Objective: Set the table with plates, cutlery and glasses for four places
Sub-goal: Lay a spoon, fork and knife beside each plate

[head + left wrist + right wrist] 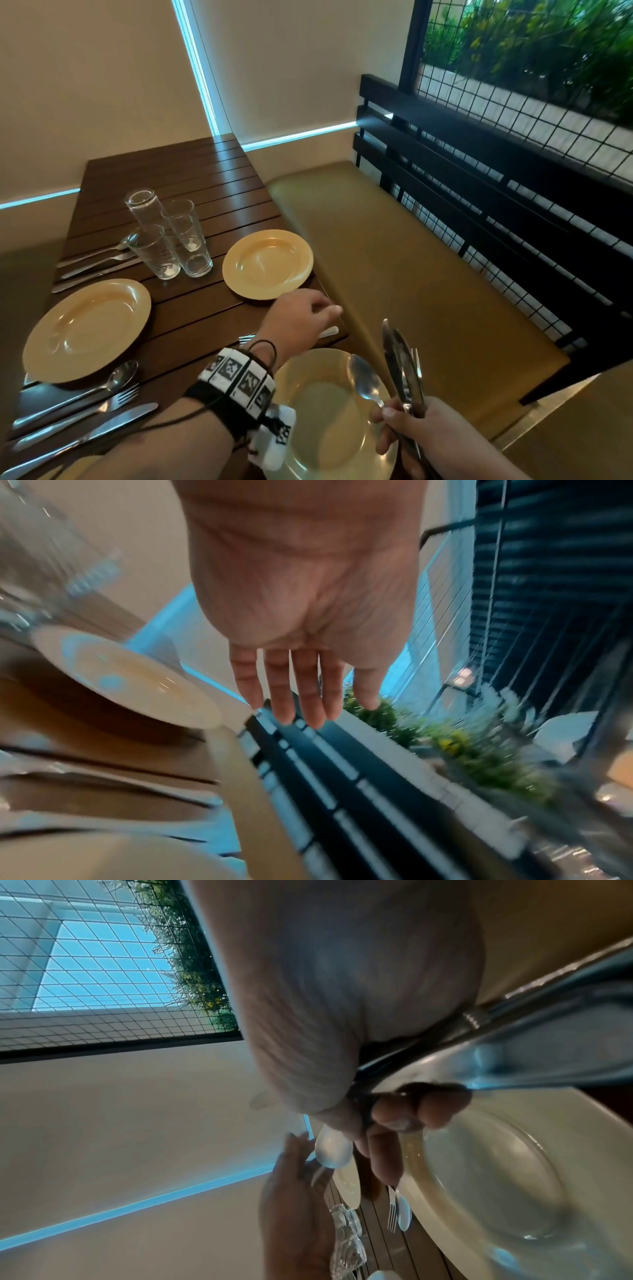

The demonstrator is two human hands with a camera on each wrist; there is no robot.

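Note:
My left hand hovers flat over the table's right edge, between the far yellow plate and the near plate. Its fingers are straight and hold nothing. A fork lies on the table beneath it. My right hand grips a bundle of cutlery, a spoon, knives and a fork, upright over the near plate's right rim. A third plate sits at the left with a spoon, fork and knife beside it. Stacked glasses stand mid-table.
Another spoon, fork and knife set lies at the far left of the dark slatted table. An olive padded bench runs along the right, backed by a black slatted rail. Walls close the far side.

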